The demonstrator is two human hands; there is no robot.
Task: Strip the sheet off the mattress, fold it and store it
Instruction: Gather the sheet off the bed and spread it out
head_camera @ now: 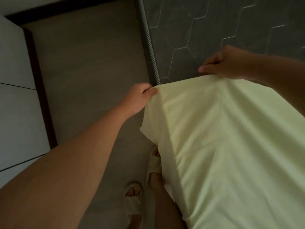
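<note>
A pale yellow sheet (pixel 222 146) hangs in front of me, held up by its top edge and draping down toward my legs. My left hand (pixel 140 96) pinches the sheet's left top corner between thumb and fingers. My right hand (pixel 226 63) grips the top edge further right, fingers curled over the cloth. Behind the sheet lies the bare grey mattress (pixel 214 22) with a quilted hexagon pattern and a corded edge (pixel 149 43). The sheet's lower part is folded under and hides most of the mattress side.
Grey floor (pixel 85 71) runs along the left of the mattress. A white cabinet with drawer fronts (pixel 14 96) and a dark base stands at the far left. My feet in pale sandals (pixel 133 194) stand on the floor beside the bed.
</note>
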